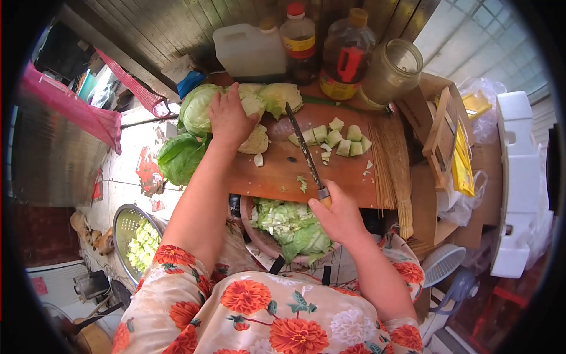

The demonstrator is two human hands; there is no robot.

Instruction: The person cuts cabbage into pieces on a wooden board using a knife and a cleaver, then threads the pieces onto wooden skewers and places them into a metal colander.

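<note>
My left hand (pixel 230 118) reaches over the far left of the wooden cutting board (pixel 348 183). Its fingers are apart and touch the cabbage there, between a whole green cabbage (pixel 199 109) and cut cabbage pieces (pixel 280 99). Another green cabbage (pixel 181 158) sits nearer, at the board's left edge. My right hand (pixel 341 215) is closed round the wooden handle of a knife (pixel 306 150). The blade, seen nearly edge-on, points away over the board. Right of it lie several pale green cabbage core chunks (pixel 334 138). Below the board's front edge, a basin (pixel 250 227) holds chopped cabbage (pixel 295 230).
Behind the board stand a white jug (pixel 247 50), two dark bottles with red labels or caps, and a glass jar (pixel 392 71). A metal colander (pixel 122 227) with diced pieces is at left. Wooden skewers (pixel 382 171), cardboard and a white foam box (pixel 512 177) are at right.
</note>
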